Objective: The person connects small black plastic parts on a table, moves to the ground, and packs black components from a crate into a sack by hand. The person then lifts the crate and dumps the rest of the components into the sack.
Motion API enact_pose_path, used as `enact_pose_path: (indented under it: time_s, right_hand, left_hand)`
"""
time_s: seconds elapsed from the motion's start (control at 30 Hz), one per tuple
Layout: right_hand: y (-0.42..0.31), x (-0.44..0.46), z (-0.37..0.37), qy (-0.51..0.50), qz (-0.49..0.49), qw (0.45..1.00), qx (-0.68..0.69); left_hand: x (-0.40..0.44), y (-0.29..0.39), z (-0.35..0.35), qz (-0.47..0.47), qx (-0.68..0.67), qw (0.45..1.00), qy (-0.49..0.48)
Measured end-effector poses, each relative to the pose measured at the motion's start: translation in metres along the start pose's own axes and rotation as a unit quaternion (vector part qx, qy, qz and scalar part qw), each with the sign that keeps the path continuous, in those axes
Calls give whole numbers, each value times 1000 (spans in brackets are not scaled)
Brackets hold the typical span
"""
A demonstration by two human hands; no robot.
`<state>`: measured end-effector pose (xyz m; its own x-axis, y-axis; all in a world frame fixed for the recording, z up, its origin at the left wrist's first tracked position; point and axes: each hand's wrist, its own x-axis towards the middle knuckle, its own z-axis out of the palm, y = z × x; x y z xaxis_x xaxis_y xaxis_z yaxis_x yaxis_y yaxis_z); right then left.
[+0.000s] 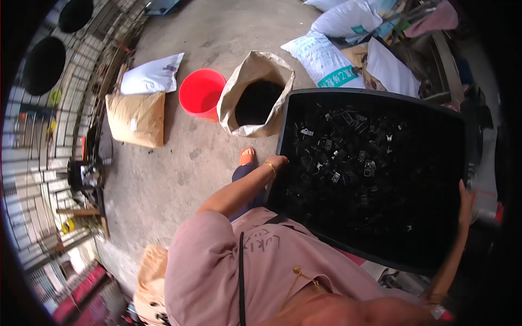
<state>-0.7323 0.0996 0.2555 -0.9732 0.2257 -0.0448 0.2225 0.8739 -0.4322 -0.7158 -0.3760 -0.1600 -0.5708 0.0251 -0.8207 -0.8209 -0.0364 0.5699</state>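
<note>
A large black plastic tub (375, 96) is held in front of my body, tilted in view. Many small black plastic parts (348, 144) lie loose inside it, some with shiny or pale spots. My left hand (278, 162), with a gold bracelet at the wrist, is closed on the tub's left rim. On the opposite side, my right hand (466, 200) grips the right rim, its fingers partly hidden along the outer wall. Just beyond the left rim stands an open woven sack (231, 100) with black material (260, 103) inside.
A red bucket (201, 92) stands beside the open sack. A tan sack (136, 119) and a white sack (149, 76) lie at the left. Several filled white sacks (348, 22) are piled at the back right. The floor (147, 185) is concrete.
</note>
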Motion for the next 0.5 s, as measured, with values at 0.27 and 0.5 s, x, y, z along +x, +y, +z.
enact_pose_path:
  time_s: [0.27, 0.5]
  right_hand:
    - [-38, -44, 17, 38, 88, 995, 23]
    - [-77, -44, 59, 22, 188, 982, 20]
  left_hand:
    - [-14, 45, -69, -150, -80, 979, -116]
    - [25, 5, -100, -177, -104, 966, -160]
